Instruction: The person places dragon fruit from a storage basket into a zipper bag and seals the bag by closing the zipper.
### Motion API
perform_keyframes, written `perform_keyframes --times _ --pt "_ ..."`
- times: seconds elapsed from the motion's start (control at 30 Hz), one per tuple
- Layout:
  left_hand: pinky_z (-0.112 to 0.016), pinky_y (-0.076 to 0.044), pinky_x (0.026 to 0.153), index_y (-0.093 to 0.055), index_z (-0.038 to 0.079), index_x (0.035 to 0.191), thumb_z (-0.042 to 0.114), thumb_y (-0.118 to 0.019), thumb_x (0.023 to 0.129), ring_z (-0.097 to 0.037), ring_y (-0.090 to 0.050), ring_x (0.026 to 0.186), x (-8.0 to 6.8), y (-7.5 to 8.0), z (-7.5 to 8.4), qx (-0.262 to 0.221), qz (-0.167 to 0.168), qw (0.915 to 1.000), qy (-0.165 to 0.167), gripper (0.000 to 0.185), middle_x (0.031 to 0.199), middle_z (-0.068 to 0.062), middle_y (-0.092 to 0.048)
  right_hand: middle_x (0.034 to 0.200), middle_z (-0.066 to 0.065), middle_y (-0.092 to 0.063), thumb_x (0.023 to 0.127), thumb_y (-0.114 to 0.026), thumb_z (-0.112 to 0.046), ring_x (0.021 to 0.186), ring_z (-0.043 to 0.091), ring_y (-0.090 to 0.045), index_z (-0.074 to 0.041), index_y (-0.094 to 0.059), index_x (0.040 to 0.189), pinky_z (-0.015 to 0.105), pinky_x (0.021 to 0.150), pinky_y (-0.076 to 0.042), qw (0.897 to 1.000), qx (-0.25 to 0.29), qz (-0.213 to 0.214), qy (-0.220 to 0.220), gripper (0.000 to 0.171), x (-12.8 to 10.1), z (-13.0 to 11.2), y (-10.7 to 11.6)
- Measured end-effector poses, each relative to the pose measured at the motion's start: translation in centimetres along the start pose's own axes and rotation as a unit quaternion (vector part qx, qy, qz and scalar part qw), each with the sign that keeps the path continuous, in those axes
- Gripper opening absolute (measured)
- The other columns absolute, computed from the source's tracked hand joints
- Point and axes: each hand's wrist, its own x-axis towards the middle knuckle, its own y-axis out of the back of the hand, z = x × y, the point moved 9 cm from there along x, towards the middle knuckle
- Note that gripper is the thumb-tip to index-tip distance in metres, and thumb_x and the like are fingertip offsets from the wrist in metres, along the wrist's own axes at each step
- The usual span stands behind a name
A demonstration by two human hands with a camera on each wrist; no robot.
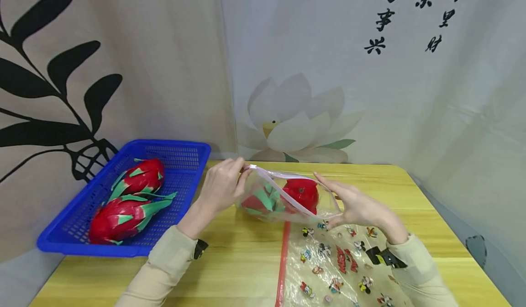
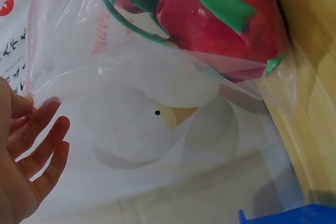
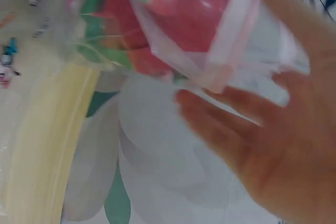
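Note:
A clear zip bag [image 1: 283,193] with a pale pink zip strip is held up over the table, its mouth spread toward the right. Inside lie red dragon fruits [image 1: 304,195] with green scales, seen through the plastic. My left hand [image 1: 222,186] pinches the left corner of the bag between thumb and forefinger; the other fingers are loosely bent in the left wrist view. At the mouth's right side, my right hand [image 1: 361,204] has its fingers and thumb spread apart. The right wrist view shows those fingertips [image 3: 191,103] right at the zip strip, blurred.
A blue plastic basket [image 1: 197,174] at the left holds two more dragon fruits [image 1: 119,218]. Flat on the wooden table [image 1: 238,261], under my right forearm, lies another clear bag [image 1: 324,270] with cartoon prints and a red zip edge. A printed cloth [image 1: 185,69] hangs behind.

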Motion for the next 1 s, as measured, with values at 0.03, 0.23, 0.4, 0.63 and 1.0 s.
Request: perform_keyframes --times 0.03,0.23,0.4,0.63,1.0 --pt "-0.024 -0.041 0.046 -0.059 0.005 0.08 0.008 -0.069 0.083 -0.015 -0.053 0.055 0.0 0.0 -0.1 0.0 0.002 1.0 0.0 0.01 0.066 -0.004 -0.063 0.139 0.019 -0.051 0.069 -0.084 -0.019 0.096 0.021 -0.062 -0.005 -0.025 0.15 0.036 0.083 -0.055 1.0 -0.006 0.019 0.006 0.101 0.1 -0.2 0.1" --pt "-0.029 -0.046 0.047 -0.062 0.005 0.083 0.008 -0.068 0.084 -0.017 -0.058 0.058 0.2 0.2 -0.9 -0.002 0.014 0.9997 0.021 0.007 0.07 -0.006 -0.066 0.104 0.025 -0.07 0.075 -0.077 -0.006 0.082 0.031 -0.072 0.007 -0.057 0.125 0.028 0.057 -0.057 0.984 -0.059 0.166 -0.003 0.055 0.4 -0.4 1.9" --pt "-0.031 -0.048 0.048 -0.062 0.004 0.084 0.009 -0.067 0.086 -0.018 -0.06 0.059 0.3 0.1 -1.4 -0.006 0.019 0.9991 0.036 0.007 0.071 -0.007 -0.067 0.083 0.017 -0.072 0.079 -0.074 -0.008 0.066 0.023 -0.072 0.007 -0.061 0.118 0.027 0.054 -0.057 0.98 -0.074 0.176 -0.053 0.044 0.7 0.3 1.5" --pt "-0.032 -0.049 0.048 -0.062 0.004 0.083 0.01 -0.066 0.086 -0.019 -0.06 0.058 0.2 0.3 -1.9 -0.001 0.025 0.9986 0.045 0.007 0.07 -0.007 -0.067 0.088 0.013 -0.067 0.068 -0.081 -0.003 0.069 0.012 -0.064 0.005 -0.047 0.134 0.018 0.059 -0.053 0.994 0.0 0.09 -0.056 0.075 1.1 0.5 -1.1" --pt "-0.035 -0.047 0.046 -0.061 0.004 0.085 0.011 -0.064 0.089 -0.023 -0.06 0.055 1.2 0.8 -3.7 -0.007 0.046 0.9962 0.073 0.009 0.067 -0.01 -0.064 0.075 0.014 -0.071 0.069 -0.078 0.002 0.066 0.023 -0.069 0.007 -0.066 0.108 0.034 0.058 -0.058 0.974 -0.046 0.22 -0.008 0.041 2.8 -0.2 3.2"
